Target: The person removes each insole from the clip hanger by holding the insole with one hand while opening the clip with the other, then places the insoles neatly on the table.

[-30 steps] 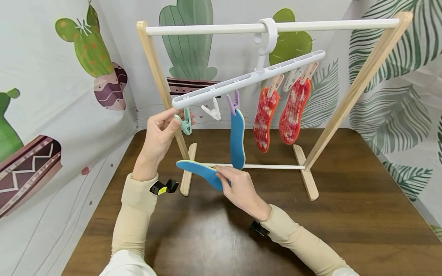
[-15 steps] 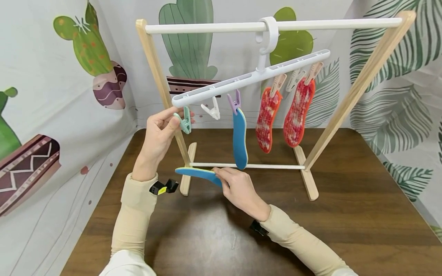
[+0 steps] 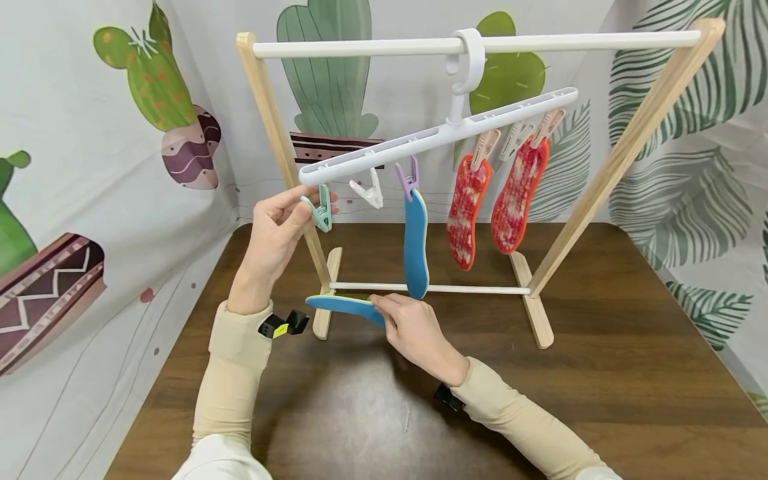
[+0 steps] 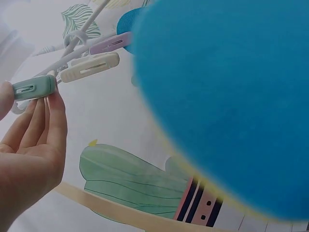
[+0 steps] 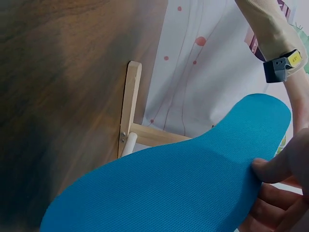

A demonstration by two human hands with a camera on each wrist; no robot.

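Observation:
My left hand (image 3: 270,233) pinches a mint-green clothespin (image 3: 323,211) under the low left end of a white clip hanger (image 3: 384,153). In the left wrist view, thumb and fingertips sit on either side of that clothespin (image 4: 34,88). My right hand (image 3: 418,331) grips one end of a blue insole (image 3: 343,305) with a yellow-green underside, held nearly flat below the clothespin. The right wrist view shows the thumb on the blue face of the insole (image 5: 178,179). A matching insole (image 3: 415,247) hangs from a purple clothespin (image 3: 409,177). Between the two clothespins dangles a white one (image 3: 369,191).
Two red-and-white insoles (image 3: 470,210) hang from pale pink clothespins on the right, with a whitish clothespin (image 3: 515,140) between them. The hanger hooks over the white rod (image 3: 360,48) of a wooden-legged rack (image 3: 630,140) on a brown table (image 3: 540,413).
The blue insole in my right hand has tipped to a flatter angle, its free end lower. The hanger has swung slightly, its hung insoles shifting right. My left hand stays on the green clothespin.

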